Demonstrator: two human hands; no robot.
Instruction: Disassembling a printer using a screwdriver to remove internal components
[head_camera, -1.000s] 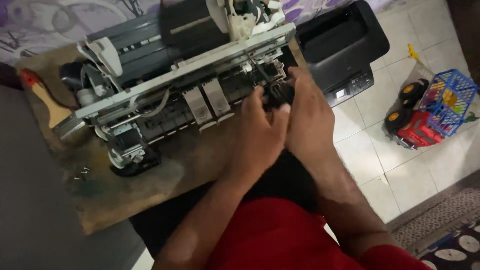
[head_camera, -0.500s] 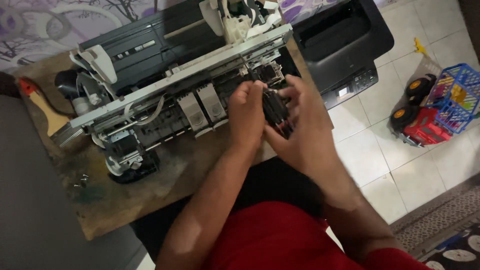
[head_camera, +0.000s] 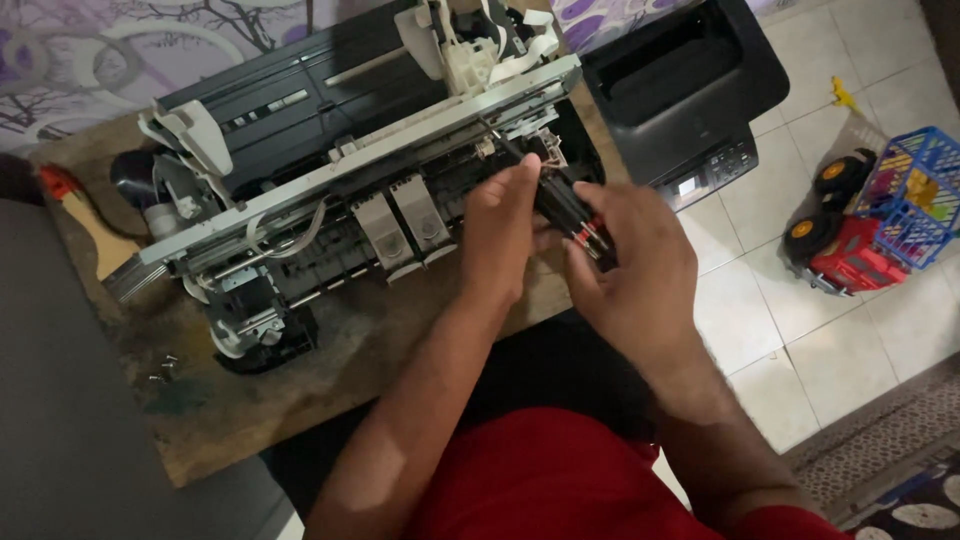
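Work in hand: both hands hold a black cartridge block (head_camera: 572, 212) with red marks, just off the near right end of the stripped printer chassis (head_camera: 340, 200).
Left hand (head_camera: 500, 230): fingers closed around the block's upper end, thumb side hidden.
Right hand (head_camera: 630, 265): wrapped under the lower end, holding it.
Done so far: the printer's covers are off, its rail and rollers lie bare, and 2 or more loose screws (head_camera: 165, 368) sit near the wooden board's (head_camera: 300, 400) near left corner.
Left to do: I judge the block neither seated nor set down.
Long axis: diagonal, upper end toward the chassis, lower end toward the board's right edge.
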